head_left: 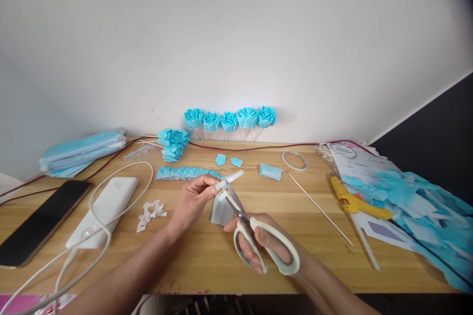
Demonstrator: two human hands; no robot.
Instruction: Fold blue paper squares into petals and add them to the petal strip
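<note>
My left hand [195,201] pinches a narrow white strip [234,176] between thumb and fingers above the middle of the table. In my right hand [264,241] is a pair of scissors with cream handles [284,252], thumb and fingers through the loops. The blades [235,202] point up and left and meet the strip close to my left fingertips. Below them lies a folded pale blue piece [221,212], partly covered by the blades. Behind my left hand runs a row of folded blue petals [185,173]. Two small blue cut pieces [220,159] lie farther back.
Blue flowers on sticks [229,121] lean on the wall. At left are stacked blue sheets [83,151], a phone [42,221], a white power bank [105,211] with cable and white scraps [151,212]. Right: a tape roll [294,160], a stick [320,209], a yellow glue gun [356,202], blue scraps [424,206].
</note>
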